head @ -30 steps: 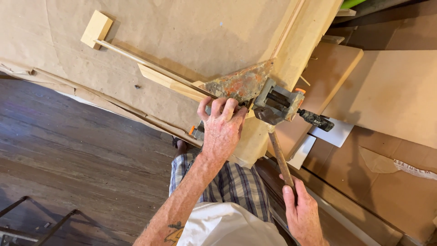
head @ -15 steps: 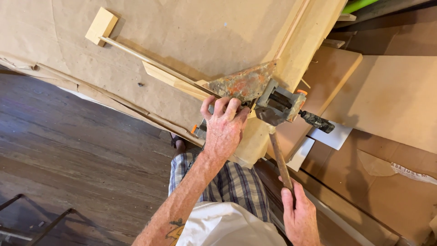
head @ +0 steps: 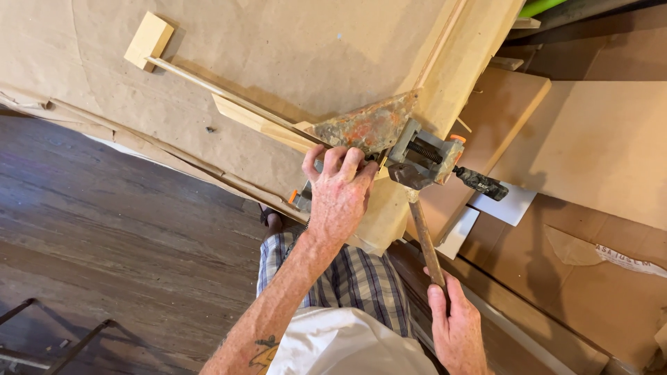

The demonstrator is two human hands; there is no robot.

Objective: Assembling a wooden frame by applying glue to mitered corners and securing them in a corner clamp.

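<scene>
1. At the near corner of the paper-covered bench (head: pixel 229 42): corner clamp (head: pixel 399 142), a rusty, orange-blotched triangular metal plate joined to a grey screw block with a dark threaded rod and small orange caps.
2. Pressed onto the clamp's near edge: left hand (head: pixel 338 196), palm down, fingers curled over the rusty plate and the wood beneath, knuckles raised.
3. Below the clamp, off the bench edge: long wooden handle (head: pixel 425 243), brown and worn, running down from the grey block toward the person's lap.
4. Wrapped round the lower end of that handle: right hand (head: pixel 455 326), fist closed on it, thumb alongside the shaft.
5. Sticking out from the grey block to the right: short dark knurled knob (head: pixel 481 183), mottled in colour.
6. Meeting at the clamp: pale flat wood strip (head: pixel 260 123) coming in from the left, and a wider pale board (head: pixel 465 62) coming down from the upper right, forming a corner under the plate.
7. Lying alongside the flat strip: thin dowel (head: pixel 208 85), reaching up left to a small pale wooden block (head: pixel 148 40).
8. Right of the bench: stacked cardboard sheets (head: pixel 590 153) and a white card (head: pixel 507 205).
9. Underneath: dark wooden floor (head: pixel 104 243), plaid shorts (head: pixel 347 278) and white shirt (head: pixel 340 347) at the bottom.
</scene>
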